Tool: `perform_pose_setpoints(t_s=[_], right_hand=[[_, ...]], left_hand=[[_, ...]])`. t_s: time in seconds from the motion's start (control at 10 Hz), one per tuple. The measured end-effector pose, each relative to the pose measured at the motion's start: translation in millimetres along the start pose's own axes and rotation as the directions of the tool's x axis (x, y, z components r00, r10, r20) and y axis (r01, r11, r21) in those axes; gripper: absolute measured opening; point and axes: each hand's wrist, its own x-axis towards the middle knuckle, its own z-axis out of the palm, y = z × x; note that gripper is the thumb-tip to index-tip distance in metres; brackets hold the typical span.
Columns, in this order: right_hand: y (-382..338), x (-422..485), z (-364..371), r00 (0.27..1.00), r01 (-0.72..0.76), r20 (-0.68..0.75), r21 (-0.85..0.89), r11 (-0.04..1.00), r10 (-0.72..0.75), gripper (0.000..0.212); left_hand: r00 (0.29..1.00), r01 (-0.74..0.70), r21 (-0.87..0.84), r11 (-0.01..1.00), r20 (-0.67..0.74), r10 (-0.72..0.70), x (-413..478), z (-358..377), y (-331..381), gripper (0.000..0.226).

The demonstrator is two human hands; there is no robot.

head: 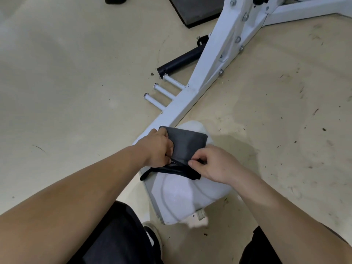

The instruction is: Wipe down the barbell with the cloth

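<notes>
1. Two hands are gripping one dark grey cloth (190,143), close together, low in the middle of the view.
2. Left hand (158,149) is curling its fingers round the cloth's left edge.
3. Right hand (215,164) is pinching the cloth's near edge between thumb and forefinger.
4. Cloth is lying folded over a white block (181,197) on the floor (285,111); a black fold is trailing just below the hands.
5. White frame (209,69) is running diagonally away from the block, three pegs (162,88) sticking out on its left.
6. Black bar (179,61) is lying on the floor behind the frame; cannot tell whether it is the barbell.
7. Knees (114,235) in dark trousers are showing along the bottom edge.
</notes>
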Motion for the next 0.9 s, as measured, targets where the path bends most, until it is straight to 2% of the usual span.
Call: perform_pose_setpoints(t_s=[0.1,0.2,0.3,0.4,0.5,0.6,0.7,0.8,0.9], right_hand=[[-0.3,-0.1,-4.8,0.980,-0.090,-0.164,0.138,0.986,0.112,0.017],[-1.4,7.8,-5.2,0.950,-0.153,-0.227,0.265,0.952,0.216,0.024],[-1.3,16.5,-0.4,0.947,-0.137,-0.244,0.291,0.947,0.211,0.024],[-2.8,23.2,-2.4,0.934,-0.126,-0.265,0.382,0.915,0.240,0.018],[-7.7,17.4,-10.9,0.924,-0.111,-0.297,0.396,0.911,0.241,0.015],[-19.2,5.8,-34.5,0.891,-0.044,-0.393,0.424,0.904,0.228,0.007],[-35.3,1.2,-55.5,0.881,0.000,-0.421,0.459,0.888,0.217,0.009],[-69.2,-12.3,-99.3,0.903,0.053,-0.399,0.468,0.882,0.158,0.014],[-87.4,-28.0,-123.6,0.903,0.194,-0.422,0.554,0.810,0.073,0.017]], left_hand=[[0.998,0.055,-0.133,0.990,-0.031,-0.060,-2.4,3.6,7.8,0.013],[0.989,0.145,-0.385,0.912,0.041,-0.141,-6.9,5.2,15.8,0.020],[0.983,0.176,-0.479,0.860,0.139,-0.124,-12.8,3.2,16.3,0.025],[0.974,0.202,-0.487,0.850,0.187,-0.124,-20.3,-5.8,14.8,0.019],[0.985,0.167,-0.278,0.946,0.085,-0.148,-18.8,-20.7,17.2,0.016],[0.971,0.109,-0.225,0.968,-0.184,-0.153,-18.2,-40.2,36.5,0.022],[0.899,0.006,-0.319,0.948,-0.414,-0.145,-22.0,-39.8,47.9,0.020],[0.797,-0.117,-0.306,0.945,-0.596,-0.094,-19.6,-29.7,52.7,0.025],[0.836,-0.105,-0.291,0.951,-0.544,-0.074,-10.9,-29.5,53.4,0.031]])
